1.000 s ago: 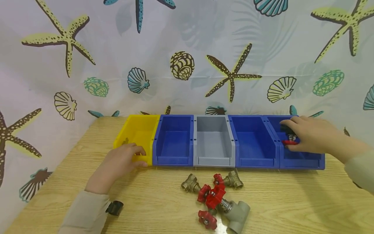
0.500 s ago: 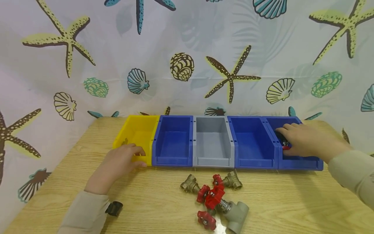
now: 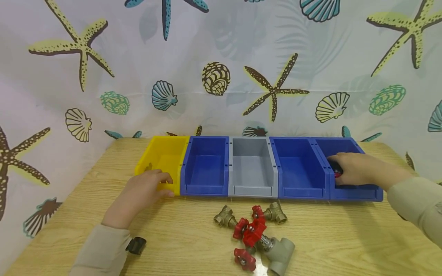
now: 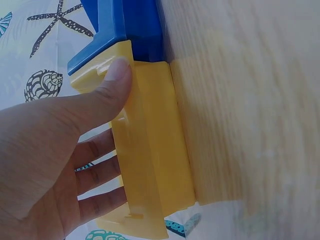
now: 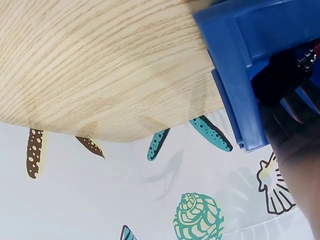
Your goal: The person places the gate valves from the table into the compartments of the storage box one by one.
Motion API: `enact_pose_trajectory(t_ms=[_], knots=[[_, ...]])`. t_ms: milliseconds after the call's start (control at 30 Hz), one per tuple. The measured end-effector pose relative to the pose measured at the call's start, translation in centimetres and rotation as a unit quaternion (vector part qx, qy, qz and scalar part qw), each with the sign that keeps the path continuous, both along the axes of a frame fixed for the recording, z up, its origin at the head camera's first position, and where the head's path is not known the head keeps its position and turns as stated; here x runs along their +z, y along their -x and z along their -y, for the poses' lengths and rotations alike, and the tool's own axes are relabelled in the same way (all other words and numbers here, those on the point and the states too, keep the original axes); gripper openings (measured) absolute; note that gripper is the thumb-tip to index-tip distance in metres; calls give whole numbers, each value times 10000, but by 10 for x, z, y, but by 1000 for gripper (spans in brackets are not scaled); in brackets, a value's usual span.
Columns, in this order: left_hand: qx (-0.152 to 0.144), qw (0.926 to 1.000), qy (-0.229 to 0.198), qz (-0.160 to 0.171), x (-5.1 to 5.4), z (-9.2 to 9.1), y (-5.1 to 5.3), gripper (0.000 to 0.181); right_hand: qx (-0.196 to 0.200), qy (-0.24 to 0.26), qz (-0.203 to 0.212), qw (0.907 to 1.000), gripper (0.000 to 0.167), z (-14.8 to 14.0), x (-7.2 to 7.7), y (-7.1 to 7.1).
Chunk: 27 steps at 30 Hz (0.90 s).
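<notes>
My left hand (image 3: pixel 139 193) grips the front lip of the yellow bin (image 3: pixel 168 147); in the left wrist view the thumb of the hand (image 4: pixel 55 150) presses the lip's outer face and several fingers lie behind it. Down inside the rightmost blue bin (image 3: pixel 359 193), my right hand (image 3: pixel 362 168) holds a black valve (image 3: pixel 335 166) with a red handle. The right wrist view shows fingers of the hand (image 5: pixel 300 145) along the black body (image 5: pixel 282 77), low inside the bin wall (image 5: pixel 240 80); the thumb is hidden there.
Between those bins stand a blue bin (image 3: pixel 207 165), a grey bin (image 3: pixel 252 168) and another blue bin (image 3: pixel 298 168), side by side. In front, several valves with red handwheels (image 3: pixel 254 230) lie together on the wooden table, including a grey tee valve (image 3: pixel 279 253). A patterned cloth hangs behind.
My right hand has moved down and slightly left into the rightmost blue bin, taking the black valve lower with it. The left hand has stayed on the yellow bin.
</notes>
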<state>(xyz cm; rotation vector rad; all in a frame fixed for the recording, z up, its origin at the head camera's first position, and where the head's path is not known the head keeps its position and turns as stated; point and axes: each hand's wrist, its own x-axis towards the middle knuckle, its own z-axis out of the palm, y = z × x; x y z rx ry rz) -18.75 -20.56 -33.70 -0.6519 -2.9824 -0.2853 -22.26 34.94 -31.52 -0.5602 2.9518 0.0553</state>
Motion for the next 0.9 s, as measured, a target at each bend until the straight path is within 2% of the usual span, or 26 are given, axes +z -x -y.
enact_pose_trajectory(t_ms=[200, 400, 667, 900], knots=[[-8, 10000, -5, 32, -1, 1, 1, 27, -42, 329, 225, 9992, 68, 0, -3, 4], [-56, 10000, -9, 34, -3, 1, 1, 27, -101, 499, 416, 9978, 70, -3, -4, 1], [-9, 10000, 14, 56, -2, 1, 1, 27, -216, 571, 477, 9970, 71, -5, -6, -1], [-35, 10000, -1, 35, -1, 1, 1, 26, -167, 713, 378, 9966, 73, -7, -7, -2]])
